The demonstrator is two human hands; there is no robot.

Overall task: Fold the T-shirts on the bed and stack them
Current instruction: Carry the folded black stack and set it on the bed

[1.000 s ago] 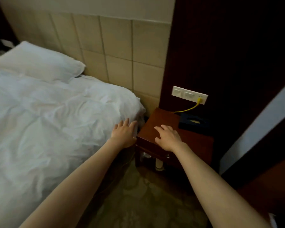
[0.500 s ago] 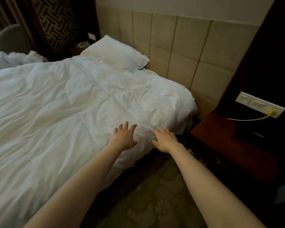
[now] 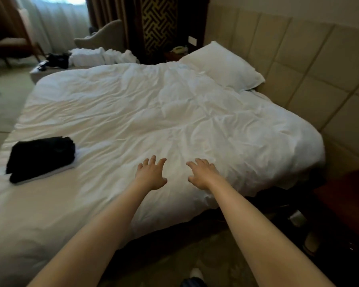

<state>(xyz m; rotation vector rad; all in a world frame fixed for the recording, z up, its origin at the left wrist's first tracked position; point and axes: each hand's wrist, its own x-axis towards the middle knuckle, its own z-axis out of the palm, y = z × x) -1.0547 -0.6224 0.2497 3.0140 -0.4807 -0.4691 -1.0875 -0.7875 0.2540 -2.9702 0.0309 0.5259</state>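
A stack of folded black T-shirts (image 3: pixel 40 157) lies on the white duvet of the bed (image 3: pixel 153 112), near its left edge, with a white folded piece under it. My left hand (image 3: pixel 151 174) and my right hand (image 3: pixel 203 172) hover side by side over the near edge of the duvet, fingers spread and holding nothing. Both hands are well to the right of the black stack.
A white pillow (image 3: pixel 222 65) leans at the padded headboard (image 3: pixel 311 65). A dark nightstand (image 3: pixel 344 206) stands at the right. Beyond the bed lie crumpled white linen (image 3: pixel 104 55), an armchair (image 3: pixel 102 36) and dark items on the floor (image 3: pixel 56 59).
The view has swung left from the nightstand to the whole bed, bringing the black stack into sight. Both hands stay outstretched and now hover over the duvet.
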